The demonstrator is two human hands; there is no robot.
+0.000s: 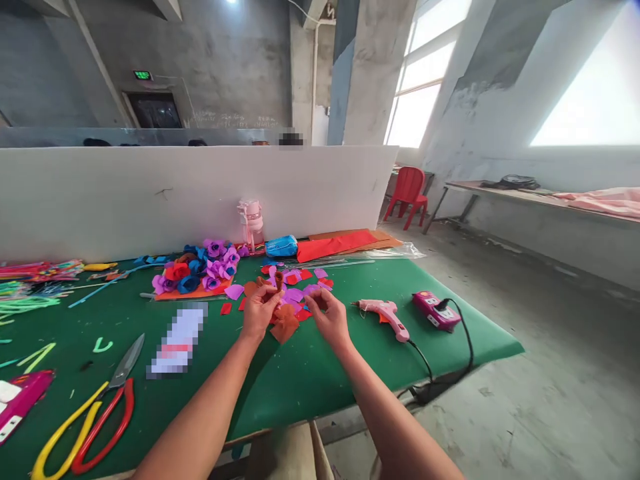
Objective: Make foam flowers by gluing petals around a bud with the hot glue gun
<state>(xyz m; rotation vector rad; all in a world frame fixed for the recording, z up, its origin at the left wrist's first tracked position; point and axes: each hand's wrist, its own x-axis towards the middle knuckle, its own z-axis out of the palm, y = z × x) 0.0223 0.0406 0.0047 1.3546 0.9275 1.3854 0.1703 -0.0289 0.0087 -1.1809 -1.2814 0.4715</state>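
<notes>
The bench (290,393) wears a smooth green cover, and its right corner reaches out over the grey floor (550,400). Between its near and far edges, the left hand (261,311) pinches a rolled brown piece (279,281), above scattered petals (295,294) of purple, red and brown. Just beside, the right hand (330,317) has its fingertips drawn together; I cannot tell if they hold something. Toward the right corner lies a pink glue gun (387,316). Along the far edge stands a white panel (125,193); behind it rises a bare concrete wall (240,60), with bright windows (423,83) farther right.
</notes>
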